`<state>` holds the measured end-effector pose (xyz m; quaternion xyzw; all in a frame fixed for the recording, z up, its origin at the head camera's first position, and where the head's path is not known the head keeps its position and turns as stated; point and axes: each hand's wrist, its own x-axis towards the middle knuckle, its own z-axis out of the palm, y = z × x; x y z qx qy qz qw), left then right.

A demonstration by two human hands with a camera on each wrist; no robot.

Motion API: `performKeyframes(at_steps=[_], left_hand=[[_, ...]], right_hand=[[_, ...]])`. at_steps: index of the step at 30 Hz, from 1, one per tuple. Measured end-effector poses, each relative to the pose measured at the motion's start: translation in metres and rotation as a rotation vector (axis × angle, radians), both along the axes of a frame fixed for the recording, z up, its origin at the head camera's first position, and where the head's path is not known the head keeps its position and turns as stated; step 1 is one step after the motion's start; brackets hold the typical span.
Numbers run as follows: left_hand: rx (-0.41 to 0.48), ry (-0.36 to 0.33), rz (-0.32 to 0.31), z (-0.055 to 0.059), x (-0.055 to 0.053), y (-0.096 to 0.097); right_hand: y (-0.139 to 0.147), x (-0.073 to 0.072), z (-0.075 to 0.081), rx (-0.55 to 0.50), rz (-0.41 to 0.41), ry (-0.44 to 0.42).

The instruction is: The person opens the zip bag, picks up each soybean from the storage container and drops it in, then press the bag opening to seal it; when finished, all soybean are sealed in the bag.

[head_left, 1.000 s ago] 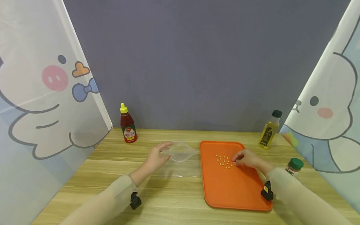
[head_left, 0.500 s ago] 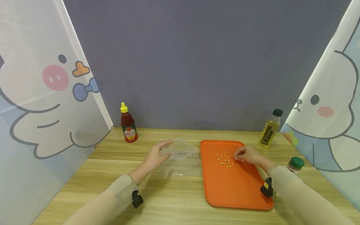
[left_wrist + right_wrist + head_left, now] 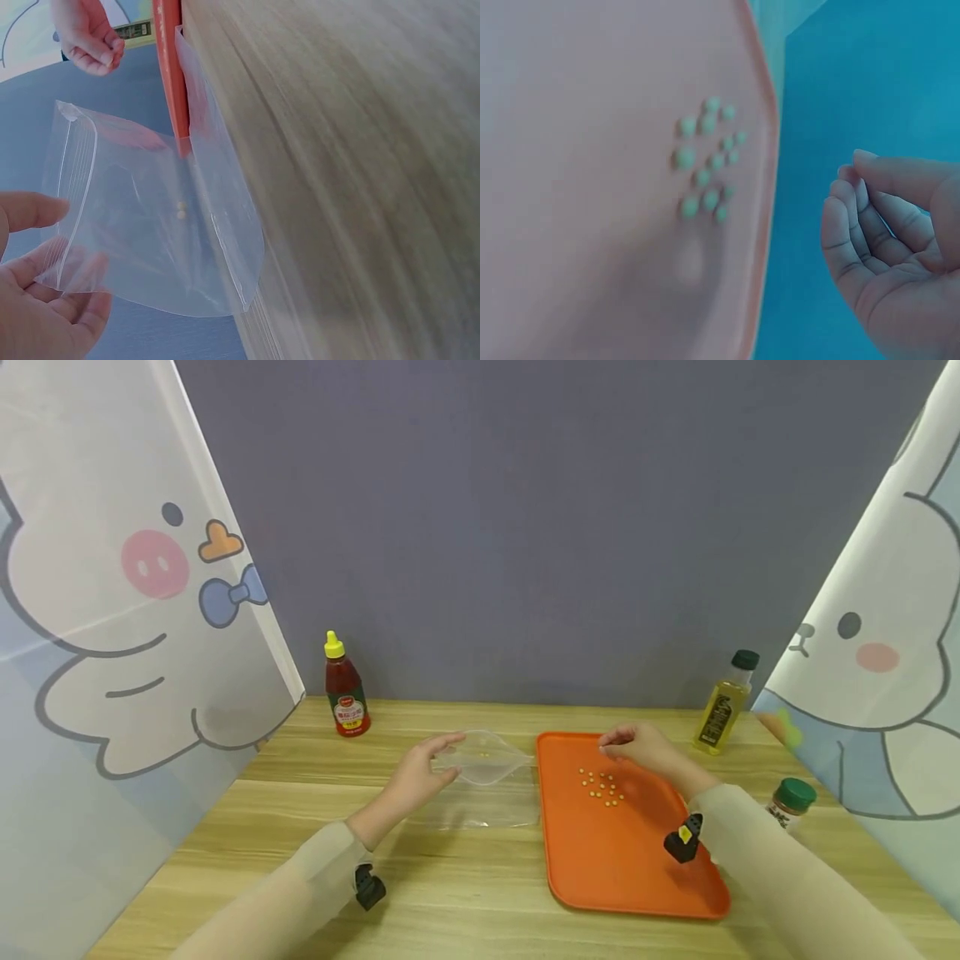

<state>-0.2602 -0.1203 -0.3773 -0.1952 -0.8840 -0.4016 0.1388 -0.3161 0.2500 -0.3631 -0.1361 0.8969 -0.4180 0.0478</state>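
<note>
My left hand (image 3: 415,774) is at the mouth of a clear zip bag (image 3: 480,806). In the left wrist view, its fingers curl behind a corner of the bag (image 3: 142,195), with one digit at the zip strip in front. The mouth gapes, and a couple of yellow soybeans (image 3: 182,210) show inside. My right hand (image 3: 637,748) hovers over the far part of the orange tray (image 3: 622,868), thumb and forefinger pinched together; the soybean between the tips is mostly hidden. Several loose soybeans (image 3: 602,786) lie on the tray just below that hand.
A red sauce bottle (image 3: 348,697) with a yellow cap stands at the back left. An oil bottle (image 3: 723,710) is at the back right, and a green-capped jar (image 3: 789,802) sits right of the tray. A grey panel (image 3: 510,535) rises behind the table.
My right hand has picked a soybean from the right side of the group, lifted it, and moved up and left toward the bag. The left hand has stayed at the bag's mouth.
</note>
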Motion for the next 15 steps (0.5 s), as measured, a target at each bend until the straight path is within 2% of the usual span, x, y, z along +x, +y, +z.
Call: performKeyframes(at_steps=[5, 15], left_hand=[[-0.009, 0.003, 0.001, 0.000, -0.001, 0.001], [-0.007, 0.004, 0.003, 0.000, -0.001, 0.001]], right_hand=[[-0.016, -0.005, 0.005, -0.035, -0.017, 0.023], [-0.052, -0.004, 0.019, -0.077, 0.041, 0.071]])
